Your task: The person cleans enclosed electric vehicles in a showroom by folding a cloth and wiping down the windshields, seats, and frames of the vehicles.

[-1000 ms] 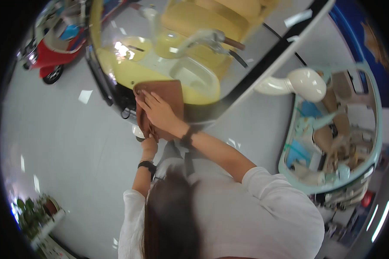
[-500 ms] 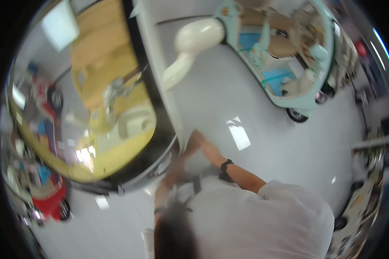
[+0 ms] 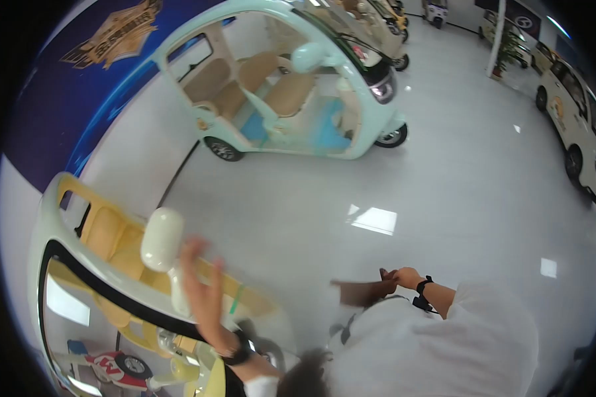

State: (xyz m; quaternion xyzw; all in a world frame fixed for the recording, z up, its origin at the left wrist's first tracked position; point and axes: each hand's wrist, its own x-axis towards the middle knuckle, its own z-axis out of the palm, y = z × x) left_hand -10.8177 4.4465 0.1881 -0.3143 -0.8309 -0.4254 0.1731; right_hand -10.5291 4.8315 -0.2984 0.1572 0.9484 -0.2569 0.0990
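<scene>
My left hand (image 3: 204, 294), a dark watch at its wrist, is raised with its fingers apart beside the cream side mirror (image 3: 161, 241) of a cream-and-yellow three-wheeler (image 3: 73, 239). The fingers are blurred, and I cannot tell whether they touch the mirror or its stalk. Low in front of my body, my right hand (image 3: 407, 276) has its fingers closed on a brown cloth (image 3: 361, 293), which hangs out to the left. A black band circles that wrist.
A mint-green three-wheeler (image 3: 318, 149) stands across the grey floor (image 3: 278, 198). White cars (image 3: 573, 119) line the right side. A potted plant (image 3: 503, 59) stands by a white post (image 3: 498, 40) at the back. A blue wall banner (image 3: 53, 99) rises at the left.
My view has swung away from the windshield, bringing the vehicle's side and mirror lower left. My hands, close together near the windshield edge before, are now apart, the left one raised by the mirror.
</scene>
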